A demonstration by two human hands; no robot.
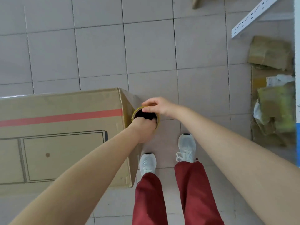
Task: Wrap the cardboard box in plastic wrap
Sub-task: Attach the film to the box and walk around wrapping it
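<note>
A big brown cardboard box (65, 135) with a red stripe and black printed frames stands on the tiled floor at the left. Just off its right end I hold a roll of plastic wrap (158, 121), seen end-on as a yellowish ring with a dark core. My left hand (143, 129) has its fingers pushed down inside the core and grips the roll from within. My right hand (155, 105) reaches over the far rim and pinches the ring's top edge. No film is visible on the box.
My two feet in white trainers (185, 147) stand on the tiled floor (146, 46) right of the box. Crumpled cardboard and packing scraps (272, 101) pile at the right wall. A white perforated metal rail (253, 17) lies at the upper right.
</note>
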